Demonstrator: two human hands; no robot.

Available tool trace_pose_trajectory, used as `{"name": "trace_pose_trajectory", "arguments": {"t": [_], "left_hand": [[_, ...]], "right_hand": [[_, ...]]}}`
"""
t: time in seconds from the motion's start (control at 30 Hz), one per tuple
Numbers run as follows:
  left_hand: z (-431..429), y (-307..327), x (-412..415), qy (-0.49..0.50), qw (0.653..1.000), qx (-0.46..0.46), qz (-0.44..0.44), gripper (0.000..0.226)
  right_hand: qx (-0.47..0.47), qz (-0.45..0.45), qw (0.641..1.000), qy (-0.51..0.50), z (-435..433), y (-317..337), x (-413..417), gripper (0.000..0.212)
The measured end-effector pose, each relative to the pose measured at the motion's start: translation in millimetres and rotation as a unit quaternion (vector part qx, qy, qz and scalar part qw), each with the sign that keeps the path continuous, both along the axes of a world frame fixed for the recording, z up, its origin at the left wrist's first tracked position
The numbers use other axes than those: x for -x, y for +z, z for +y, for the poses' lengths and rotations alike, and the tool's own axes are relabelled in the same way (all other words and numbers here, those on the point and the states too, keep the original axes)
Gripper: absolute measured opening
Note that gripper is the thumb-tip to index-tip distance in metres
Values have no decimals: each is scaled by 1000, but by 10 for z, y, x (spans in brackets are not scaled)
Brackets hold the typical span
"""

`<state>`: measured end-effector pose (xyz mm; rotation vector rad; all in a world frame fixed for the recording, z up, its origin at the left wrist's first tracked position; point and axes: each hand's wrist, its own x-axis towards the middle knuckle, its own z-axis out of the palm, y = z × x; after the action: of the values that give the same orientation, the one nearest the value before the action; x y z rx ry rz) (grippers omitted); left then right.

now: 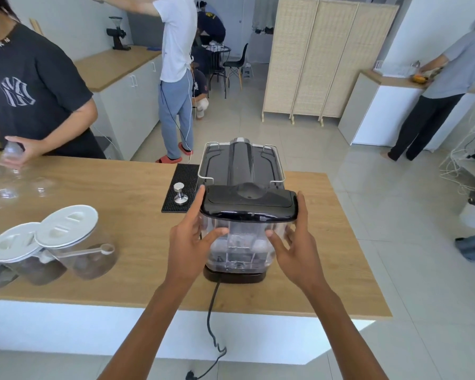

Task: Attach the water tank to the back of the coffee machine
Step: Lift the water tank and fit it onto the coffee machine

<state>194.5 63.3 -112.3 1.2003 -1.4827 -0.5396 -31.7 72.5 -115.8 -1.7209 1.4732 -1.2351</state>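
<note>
A black coffee machine (240, 163) stands on the wooden counter (121, 187), its back towards me. Against that back sits the clear water tank (242, 242) with a black lid (248, 202), its bottom on the machine's dark base. My left hand (191, 242) holds the tank's left side, thumb across the clear front and fingers up at the lid's edge. My right hand (296, 246) grips the right side the same way. The hands hide the tank's side walls.
A steel tamper (180, 193) stands on a black rubber mat (181, 174) left of the machine. Lidded jars of coffee (74, 242) sit at the near left. The power cord (211, 319) hangs over the front edge. A person in a black shirt (30, 91) holds glassware at the far left.
</note>
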Motion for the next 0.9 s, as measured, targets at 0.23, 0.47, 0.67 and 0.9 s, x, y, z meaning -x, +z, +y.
{"name": "trace_pose_trajectory", "arguments": {"t": [0.23, 0.47, 0.67, 0.9], "left_hand": [[-97, -61, -40, -13, 998, 17, 55, 87], [-90, -18, -77, 7, 998, 22, 65, 83], [-56, -91, -45, 0, 997, 15, 78, 83], [-33, -112, 8, 2, 996, 19, 82, 83]], "right_hand": [[13, -2, 1000, -20, -37, 42, -124, 89], [25, -8, 999, -27, -67, 76, -226, 84], [30, 5, 999, -35, -61, 30, -239, 84], [25, 11, 999, -42, -47, -24, -208, 85]]}}
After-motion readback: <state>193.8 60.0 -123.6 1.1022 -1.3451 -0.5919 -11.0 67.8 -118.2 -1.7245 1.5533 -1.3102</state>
